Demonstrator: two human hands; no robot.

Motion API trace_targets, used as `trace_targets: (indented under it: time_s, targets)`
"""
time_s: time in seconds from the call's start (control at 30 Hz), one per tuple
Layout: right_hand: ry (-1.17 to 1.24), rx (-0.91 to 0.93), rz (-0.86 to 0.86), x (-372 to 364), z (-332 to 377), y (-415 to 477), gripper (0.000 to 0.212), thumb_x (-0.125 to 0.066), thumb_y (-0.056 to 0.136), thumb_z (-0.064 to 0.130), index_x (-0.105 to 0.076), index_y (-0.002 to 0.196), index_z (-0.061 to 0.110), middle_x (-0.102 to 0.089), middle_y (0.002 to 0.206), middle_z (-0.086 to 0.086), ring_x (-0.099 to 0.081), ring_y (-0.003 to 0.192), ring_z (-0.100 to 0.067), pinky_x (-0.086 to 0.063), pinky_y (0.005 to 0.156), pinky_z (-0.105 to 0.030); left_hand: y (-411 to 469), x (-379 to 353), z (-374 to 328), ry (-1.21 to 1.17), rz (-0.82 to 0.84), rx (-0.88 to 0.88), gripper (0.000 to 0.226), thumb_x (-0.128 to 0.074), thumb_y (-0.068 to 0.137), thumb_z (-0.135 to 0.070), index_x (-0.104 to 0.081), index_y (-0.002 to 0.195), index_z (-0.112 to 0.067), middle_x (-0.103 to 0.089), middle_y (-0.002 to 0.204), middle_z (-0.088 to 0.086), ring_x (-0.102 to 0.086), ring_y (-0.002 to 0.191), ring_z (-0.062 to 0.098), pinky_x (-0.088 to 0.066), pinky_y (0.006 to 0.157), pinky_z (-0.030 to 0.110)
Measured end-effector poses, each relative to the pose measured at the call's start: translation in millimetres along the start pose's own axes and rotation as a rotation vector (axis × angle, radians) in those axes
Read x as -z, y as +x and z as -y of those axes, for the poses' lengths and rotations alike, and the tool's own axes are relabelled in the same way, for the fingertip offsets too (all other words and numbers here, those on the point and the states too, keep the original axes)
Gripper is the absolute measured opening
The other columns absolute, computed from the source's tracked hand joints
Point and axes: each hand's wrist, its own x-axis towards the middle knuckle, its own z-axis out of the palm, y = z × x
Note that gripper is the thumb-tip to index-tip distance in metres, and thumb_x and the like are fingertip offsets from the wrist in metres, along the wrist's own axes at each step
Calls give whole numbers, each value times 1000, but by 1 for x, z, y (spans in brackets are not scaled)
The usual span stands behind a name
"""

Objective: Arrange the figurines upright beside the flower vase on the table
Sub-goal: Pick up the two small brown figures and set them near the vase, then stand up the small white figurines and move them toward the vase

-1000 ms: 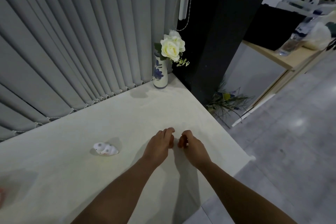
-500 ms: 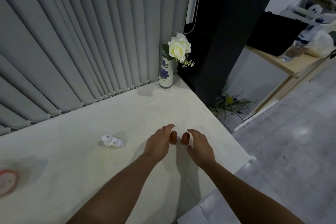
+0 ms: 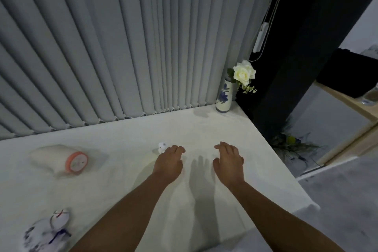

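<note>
A white vase with blue flowers and a cream rose stands at the table's far right corner. A small white spotted figurine lies on the table, partly hidden behind my left hand, whose fingers hover just over it, apart and empty. My right hand hovers to the right, fingers spread, holding nothing. A cream figurine with an orange round base lies on its side at the left. A white and blue figurine lies at the near left, blurred.
The pale table ends at a right edge near my right arm, with grey floor beyond. Grey vertical blinds close off the back. A dark pillar stands behind the vase, green foliage at its foot.
The view has swung left, bringing the two left figurines into sight. My hands have moved apart; my left hand now reaches the small white figurine.
</note>
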Motion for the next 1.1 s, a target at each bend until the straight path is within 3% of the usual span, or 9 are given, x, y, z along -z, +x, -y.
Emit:
trace_targets:
  time_s: [0.13, 0.37, 0.67, 0.8, 0.93, 1.03, 1.1]
  targets:
    - [35, 78, 6, -14, 47, -10, 39, -58, 84, 13, -59, 122, 18, -56, 135, -2, -46, 125, -27, -38, 101, -38, -39, 26, 45, 47, -30, 70, 39, -51, 86, -14, -49, 125, -18, -53, 131, 4, -49, 120, 26, -46, 90, 37]
    - [147, 236, 93, -55, 141, -58, 34, -65, 77, 9, -66, 110, 14, -64, 123, -6, -54, 115, -33, -48, 91, -41, -124, 62, 134, 35, -96, 271, 38, -52, 85, -14, -50, 123, -19, -54, 128, 3, -50, 117, 26, -45, 90, 39]
    - [210, 379, 355, -101, 252, -126, 35, -56, 88, 24, -57, 123, 18, -54, 135, 2, -47, 122, -23, -41, 100, -32, -235, 84, 223, -16, -143, 595, 38, -53, 89, -24, -50, 126, -19, -56, 130, 4, -50, 121, 25, -42, 96, 37]
    - [257, 352, 512, -118, 292, -151, 38, -55, 90, 34, -53, 125, 19, -54, 133, 1, -47, 120, -21, -41, 99, -32, -260, 93, 248, -164, -126, 733, 46, -56, 88, -32, -46, 131, -19, -52, 136, 6, -45, 127, 26, -39, 103, 40]
    - [314, 197, 679, -131, 320, -166, 48, -55, 89, 44, -53, 128, 16, -55, 132, -5, -47, 123, -25, -40, 98, -36, -267, 98, 265, -322, -66, 810, 53, -60, 85, -42, -47, 130, -18, -54, 136, 8, -47, 126, 27, -39, 106, 40]
    - [424, 69, 775, -138, 336, -170, 32, -58, 85, 50, -59, 95, 19, -61, 95, -3, -57, 97, -25, -44, 83, -37, -267, 97, 269, -435, -19, 822, 49, -60, 87, -40, -50, 127, -13, -59, 129, 11, -54, 117, 27, -40, 97, 35]
    - [487, 7, 831, -144, 343, -173, 36, -59, 77, 58, -57, 78, 21, -61, 81, 3, -60, 83, -24, -47, 76, -38, -266, 96, 270, -504, -17, 835, 48, -60, 87, -40, -50, 125, -12, -61, 126, 10, -56, 113, 26, -41, 92, 33]
